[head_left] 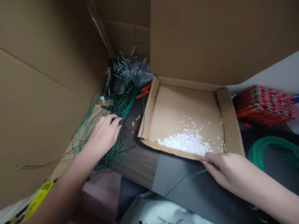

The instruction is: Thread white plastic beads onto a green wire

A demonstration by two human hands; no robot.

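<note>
My left hand (102, 133) rests over a tangle of thin green wires (126, 107) on the left of the table, fingers loosely curled with small gaps at the tips. Nothing held shows between them. At the front rim of a shallow cardboard tray (187, 96), my right hand (224, 166) is closed in a pinch on a green wire (198, 173), whose length trails down to the left. Right by those fingertips lies a heap of small white beads (187, 141), with stray ones scattered around it inside the tray. The pinched end is hidden.
Strings of white beads (123, 67) sit on plastic at the back left, near orange-handled tools (143, 93). Loose beads (133, 124) lie left of the tray. A red-and-orange stack (266, 104) and a green wire coil (271, 149) are at right. Cardboard walls (210, 40) enclose the back and left.
</note>
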